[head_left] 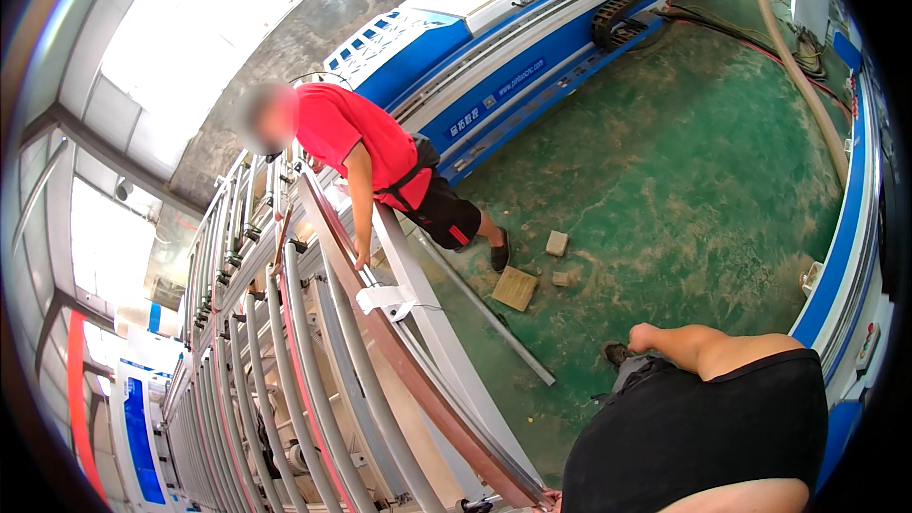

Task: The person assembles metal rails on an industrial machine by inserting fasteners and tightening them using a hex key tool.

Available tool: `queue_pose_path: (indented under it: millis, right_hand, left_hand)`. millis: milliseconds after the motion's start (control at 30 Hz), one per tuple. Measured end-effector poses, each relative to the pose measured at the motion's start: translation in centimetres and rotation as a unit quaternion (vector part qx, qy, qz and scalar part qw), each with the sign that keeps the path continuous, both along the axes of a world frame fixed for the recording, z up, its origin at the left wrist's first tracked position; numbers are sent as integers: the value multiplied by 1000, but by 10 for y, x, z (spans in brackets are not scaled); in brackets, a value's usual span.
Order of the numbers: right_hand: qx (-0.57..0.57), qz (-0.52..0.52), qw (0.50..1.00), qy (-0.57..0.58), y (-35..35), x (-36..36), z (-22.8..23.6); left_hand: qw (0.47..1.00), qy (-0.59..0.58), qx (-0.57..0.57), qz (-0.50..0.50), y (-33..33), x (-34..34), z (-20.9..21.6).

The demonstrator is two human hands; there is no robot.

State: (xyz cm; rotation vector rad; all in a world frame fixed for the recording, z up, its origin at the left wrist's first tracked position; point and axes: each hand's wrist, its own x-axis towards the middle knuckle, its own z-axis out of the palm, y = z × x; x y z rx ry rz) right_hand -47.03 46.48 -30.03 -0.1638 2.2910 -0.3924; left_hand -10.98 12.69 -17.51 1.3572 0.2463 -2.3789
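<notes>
A long brown board (404, 354) runs from the upper left down to the bottom edge, lying along the side of a rack of grey rollers. At its near end my left hand (549, 502) is partly cut off by the frame, and its fingers appear closed on the board's edge. My right hand (644, 337) hangs beside my body, curled, with nothing visible in it. Farther along, a co-worker in a red shirt (366, 138) leans over the board, one hand (362, 256) down at its edge. A white bracket (388, 300) sits beside the board.
Grey rollers (309, 370) fill the left side. A white machine beam (446, 342) borders the board, with a metal pipe (489, 313) on the green floor (665, 171). Several small wooden blocks (515, 288) lie there. A blue-and-white machine (503, 85) stands behind the co-worker; another blue edge (836, 275) runs at right.
</notes>
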Motion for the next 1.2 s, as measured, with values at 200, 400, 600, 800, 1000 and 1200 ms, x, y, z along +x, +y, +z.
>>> queue_pose_path:
  millis: [200,400,600,800,1000,1200]
  right_hand:
    - [-6,-9,999,-42,-4,-2,-1]
    - [-6,-32,998,-46,-8,1,-9]
    - [-9,-32,999,-16,-5,6,-8]
    - [-17,-33,999,-22,-7,8,7]
    - [-27,-33,999,6,-10,11,0]
    - [-26,-48,997,-56,-16,8,6]
  left_hand:
    - [1000,-5,-1,3,1,3,1]
    - [1000,-10,-2,3,1,2,2]
    - [1000,-17,-2,-7,-2,0,3]
    - [1000,-22,-4,-7,-5,3,6]
    - [1000,-24,-6,-9,-6,2,7]
    - [1000,-28,-8,-7,-8,6,8]
